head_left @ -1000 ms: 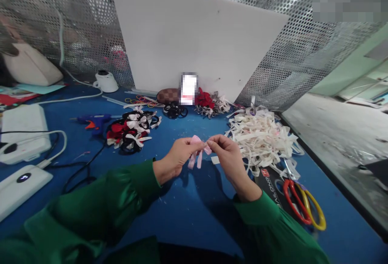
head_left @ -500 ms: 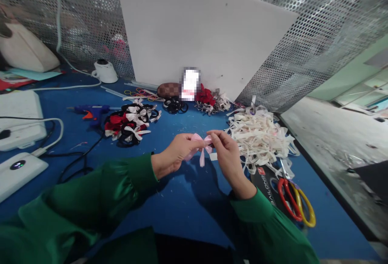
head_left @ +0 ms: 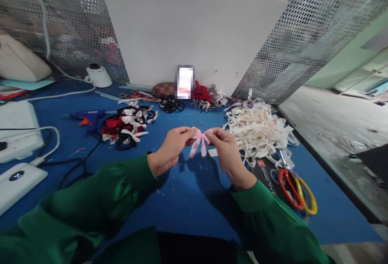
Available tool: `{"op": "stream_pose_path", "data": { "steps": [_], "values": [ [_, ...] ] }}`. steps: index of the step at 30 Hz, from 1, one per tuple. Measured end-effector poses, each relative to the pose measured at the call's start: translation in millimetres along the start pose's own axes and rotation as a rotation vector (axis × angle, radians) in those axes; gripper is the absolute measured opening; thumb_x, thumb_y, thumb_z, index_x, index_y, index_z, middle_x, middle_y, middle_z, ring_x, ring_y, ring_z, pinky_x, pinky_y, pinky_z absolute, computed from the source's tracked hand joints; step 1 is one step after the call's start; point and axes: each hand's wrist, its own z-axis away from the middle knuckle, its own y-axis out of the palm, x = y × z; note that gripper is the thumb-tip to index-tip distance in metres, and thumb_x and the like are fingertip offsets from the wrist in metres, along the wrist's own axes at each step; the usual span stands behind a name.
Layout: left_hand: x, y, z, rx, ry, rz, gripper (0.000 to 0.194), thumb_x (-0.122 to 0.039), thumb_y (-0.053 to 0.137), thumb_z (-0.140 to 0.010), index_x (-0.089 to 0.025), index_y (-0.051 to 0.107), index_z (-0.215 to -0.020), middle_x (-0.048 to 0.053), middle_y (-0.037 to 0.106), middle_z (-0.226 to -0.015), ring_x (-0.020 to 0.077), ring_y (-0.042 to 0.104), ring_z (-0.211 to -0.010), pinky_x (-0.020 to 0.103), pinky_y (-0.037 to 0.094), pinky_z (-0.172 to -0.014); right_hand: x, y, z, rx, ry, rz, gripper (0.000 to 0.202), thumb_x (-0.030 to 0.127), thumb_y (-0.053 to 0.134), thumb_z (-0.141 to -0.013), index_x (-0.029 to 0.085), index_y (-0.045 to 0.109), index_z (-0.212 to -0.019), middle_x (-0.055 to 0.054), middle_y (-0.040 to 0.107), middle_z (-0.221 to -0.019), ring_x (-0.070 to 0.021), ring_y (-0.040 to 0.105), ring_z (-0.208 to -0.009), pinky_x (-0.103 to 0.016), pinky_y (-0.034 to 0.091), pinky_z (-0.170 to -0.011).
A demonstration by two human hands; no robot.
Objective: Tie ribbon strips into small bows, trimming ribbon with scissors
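A pink ribbon bow (head_left: 199,147) is held up between my two hands over the middle of the blue table (head_left: 182,207). My left hand (head_left: 173,146) pinches its left loop between thumb and fingers. On the other side my right hand (head_left: 224,151) pinches the right loop. Two ribbon tails hang down from the knot, side by side. The loops are partly hidden by my fingertips. Just right of my right hand lies a heap of cream ribbon strips (head_left: 257,128).
Scissors (head_left: 292,191) with red and yellow handles lie at the right. To the left are a blue glue gun (head_left: 87,118), finished bow hair ties (head_left: 125,124), cables and a white power bank (head_left: 21,181). A phone (head_left: 184,81) leans against the white board (head_left: 188,26).
The bow has been spread out, and its two tails now hang plainly in view. Both hands grip opposite loops. The whole view has shifted slightly.
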Motion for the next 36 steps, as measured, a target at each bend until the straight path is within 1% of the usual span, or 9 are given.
{"op": "stream_pose_path", "data": {
  "steps": [7, 13, 17, 22, 29, 31, 32, 34, 36],
  "values": [
    [-3, 1.0, 2, 0.039, -0.042, 0.019, 0.041, -0.055, 0.078, -0.071, -0.014, 0.072, -0.075, 0.009, 0.069, -0.079, 0.0178, 0.059, -0.071, 0.03, 0.046, -0.067, -3, 0, 1, 0.004, 0.008, -0.006, 0.022, 0.041, 0.077, -0.073, 0.02, 0.069, -0.071, 0.002, 0.061, -0.064, -0.0139, 0.052, -0.062, -0.029, 0.041, -0.064],
    [6, -2.8, -5, -0.027, -0.007, -0.02, 0.032, -0.042, 0.085, -0.064, -0.014, 0.072, -0.074, 0.005, 0.067, -0.074, 0.014, 0.056, -0.066, 0.028, 0.044, -0.066, 1, -6, -2, -0.009, 0.049, -0.031, 0.043, 0.062, 0.067, -0.082, 0.019, 0.072, -0.078, -0.003, 0.067, -0.073, -0.0145, 0.056, -0.063, -0.029, 0.043, -0.06],
    [7, -3.4, -5, -0.015, -0.027, -0.039, 0.032, -0.043, 0.084, -0.064, -0.014, 0.072, -0.072, 0.005, 0.066, -0.071, 0.0134, 0.055, -0.064, 0.028, 0.041, -0.064, 7, -12, -7, 0.018, 0.071, 0.045, 0.044, 0.062, 0.073, -0.075, 0.019, 0.073, -0.082, -0.002, 0.069, -0.074, -0.0133, 0.059, -0.062, -0.027, 0.043, -0.059],
    [4, -4.5, -4, 0.003, -0.086, -0.035, 0.042, -0.056, 0.077, -0.07, -0.014, 0.073, -0.072, 0.008, 0.069, -0.074, 0.0172, 0.059, -0.067, 0.03, 0.043, -0.065, 17, -20, -6, 0.326, 0.122, 0.119, 0.029, 0.044, 0.082, -0.07, 0.018, 0.073, -0.079, 0.003, 0.064, -0.062, -0.0105, 0.054, -0.056, -0.024, 0.041, -0.055],
    [5, -15.1, -17, -0.106, -0.218, 0.003, 0.042, -0.054, 0.071, -0.079, -0.013, 0.074, -0.073, 0.008, 0.07, -0.074, 0.0129, 0.057, -0.061, 0.026, 0.043, -0.062, 30, -31, 5, 1.05, 0.344, 0.246, 0.021, 0.037, 0.078, -0.078, 0.016, 0.076, -0.082, 0.0, 0.069, -0.066, -0.0133, 0.06, -0.057, -0.026, 0.048, -0.057],
    [6, -15.9, -18, -0.112, -0.219, 0.008, 0.038, -0.051, 0.074, -0.078, -0.013, 0.073, -0.073, 0.007, 0.069, -0.073, 0.0125, 0.057, -0.06, 0.026, 0.044, -0.062, 28, -30, 1, 0.913, 0.287, 0.16, 0.022, 0.039, 0.079, -0.076, 0.017, 0.075, -0.079, 0.0, 0.069, -0.066, -0.0137, 0.061, -0.058, -0.027, 0.05, -0.058],
    [6, -16.0, -18, -0.113, -0.216, 0.006, 0.038, -0.05, 0.074, -0.078, -0.013, 0.073, -0.073, 0.007, 0.069, -0.073, 0.0125, 0.056, -0.06, 0.026, 0.045, -0.063, 27, -29, -2, 0.705, 0.198, 0.055, 0.024, 0.042, 0.08, -0.075, 0.019, 0.073, -0.078, 0.0, 0.069, -0.066, -0.0138, 0.062, -0.059, -0.027, 0.051, -0.06],
    [6, -16.2, -18, -0.109, -0.213, -0.001, 0.038, -0.05, 0.074, -0.078, -0.013, 0.073, -0.073, 0.008, 0.069, -0.074, 0.0129, 0.057, -0.061, 0.026, 0.046, -0.064, 22, -28, -10, 0.259, 0.032, -0.181, 0.03, 0.051, 0.075, -0.078, 0.023, 0.073, -0.088, -0.004, 0.076, -0.09, -0.0179, 0.071, -0.082, -0.031, 0.055, -0.076],
    [6, -16.7, -18, -0.101, -0.216, -0.007, 0.039, -0.051, 0.075, -0.076, -0.012, 0.073, -0.074, 0.008, 0.069, -0.074, 0.0131, 0.058, -0.062, 0.027, 0.046, -0.066, 17, -25, -17, 0.106, 0.052, -0.273, 0.043, 0.061, 0.07, -0.079, 0.025, 0.07, -0.103, -0.009, 0.074, -0.117, -0.0234, 0.071, -0.105, -0.038, 0.054, -0.09]
  ]
}}
